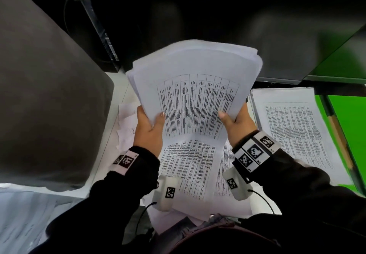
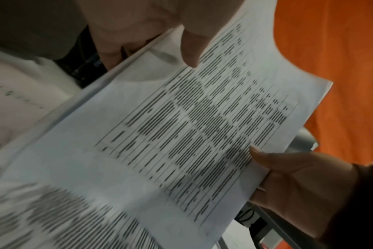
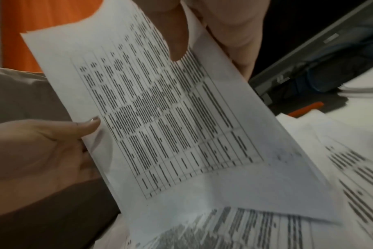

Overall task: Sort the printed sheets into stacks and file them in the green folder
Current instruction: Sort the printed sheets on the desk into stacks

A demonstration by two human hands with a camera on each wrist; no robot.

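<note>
A thick stack of printed sheets (image 1: pixel 198 87) with a table on top is held up over the desk, fanned at its far end. My left hand (image 1: pixel 152 121) grips its near left corner, thumb on top. My right hand (image 1: pixel 231 119) grips the near right corner the same way. The left wrist view shows the stack (image 2: pixel 181 126) between my left hand (image 2: pixel 138 25) and right hand (image 2: pixel 287 182). In the right wrist view the stack (image 3: pixel 170 118) is also held between them. The green folder (image 1: pixel 350 131) lies at the far right.
Loose printed sheets (image 1: pixel 190 166) lie on the desk under my hands. A squared stack of sheets (image 1: pixel 293 131) sits to the right, beside the folder. A grey padded shape (image 1: pixel 49 95) fills the left. An orange pen (image 3: pixel 307 108) lies by the papers.
</note>
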